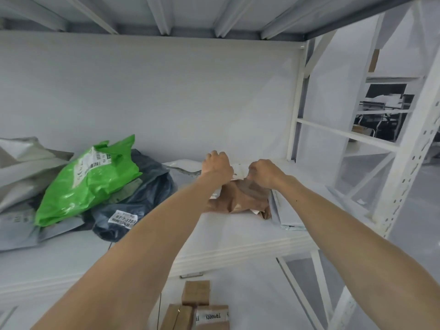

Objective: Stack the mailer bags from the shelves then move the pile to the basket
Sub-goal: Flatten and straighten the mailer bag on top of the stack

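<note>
On the white shelf [238, 234] of a pale metal rack [409, 144], a brown paper mailer bag [240, 198] is seen lying on flat white mailer bags [288, 210] towards the right end. Its crumpled top edge is pinched by the right hand [263, 173], while the left hand [217, 166] is set just beside it with fingers curled; whether anything is gripped there cannot be told. Further left on the same shelf, a green mailer bag [90, 182] is heaped over a dark blue bag [142, 194] and grey bags [21, 167], cardboard boxes [195, 292] are spotted on the level below, and more racking is glimpsed beyond the right frame.
</note>
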